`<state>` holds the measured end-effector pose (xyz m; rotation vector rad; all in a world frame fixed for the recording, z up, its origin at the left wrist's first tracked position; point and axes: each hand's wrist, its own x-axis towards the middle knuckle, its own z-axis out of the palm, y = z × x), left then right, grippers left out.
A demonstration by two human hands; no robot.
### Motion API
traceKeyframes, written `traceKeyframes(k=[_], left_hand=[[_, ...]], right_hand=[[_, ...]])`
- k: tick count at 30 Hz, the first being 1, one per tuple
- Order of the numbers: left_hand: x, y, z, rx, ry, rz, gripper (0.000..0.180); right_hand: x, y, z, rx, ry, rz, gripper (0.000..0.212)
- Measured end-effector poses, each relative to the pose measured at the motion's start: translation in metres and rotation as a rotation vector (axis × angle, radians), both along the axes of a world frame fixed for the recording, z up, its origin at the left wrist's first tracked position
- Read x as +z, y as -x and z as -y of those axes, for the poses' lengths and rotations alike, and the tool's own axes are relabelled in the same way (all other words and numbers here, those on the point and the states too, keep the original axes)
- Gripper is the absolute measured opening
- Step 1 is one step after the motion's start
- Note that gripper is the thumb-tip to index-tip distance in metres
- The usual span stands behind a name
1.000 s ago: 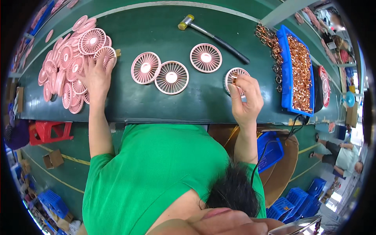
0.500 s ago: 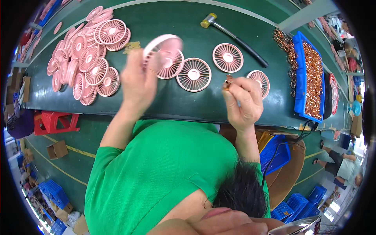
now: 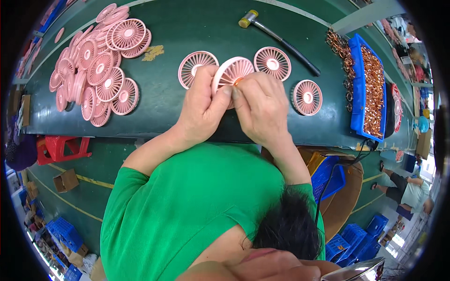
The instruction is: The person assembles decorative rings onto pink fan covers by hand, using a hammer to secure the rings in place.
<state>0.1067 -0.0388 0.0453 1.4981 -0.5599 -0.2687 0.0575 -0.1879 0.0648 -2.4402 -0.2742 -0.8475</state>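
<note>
Close in front of me, my left hand [image 3: 200, 107] grips a pink round spoked grille [image 3: 233, 69] by its side, tilted up on edge. My right hand [image 3: 263, 107] pinches a small copper-coloured metal piece [image 3: 238, 81] against the middle of that grille. Both thumbs meet there, and the fingers cover most of the piece. Other pink grilles lie flat nearby: one [image 3: 198, 65] behind my left hand, one [image 3: 272, 64] behind my right, and one [image 3: 307, 97] farther right.
A heap of pink grilles [image 3: 100, 69] covers the table's left. A yellow-headed mallet [image 3: 281, 41] lies at the back. On the right, a blue tray [image 3: 358, 89] holds copper-coloured rings [image 3: 373, 93], with more rings [image 3: 346, 61] beside it. A red stool [image 3: 63, 148] stands below left.
My left hand has brought the grille rightward to the middle, and my right hand has moved left with the copper-coloured piece. Both now meet at the grille's centre.
</note>
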Motion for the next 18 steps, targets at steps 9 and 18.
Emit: traceKeyframes(k=[9,18], left_hand=[[0.042,0.004,-0.021,-0.3,0.125,-0.444,0.055],[0.017,0.009,-0.026,-0.475,0.074,-0.078,0.056]], right_hand=[[0.009,0.019,0.009,0.097,0.058,0.059,0.022],[0.008,0.028,0.024,0.564,-0.543,-0.111,0.045]])
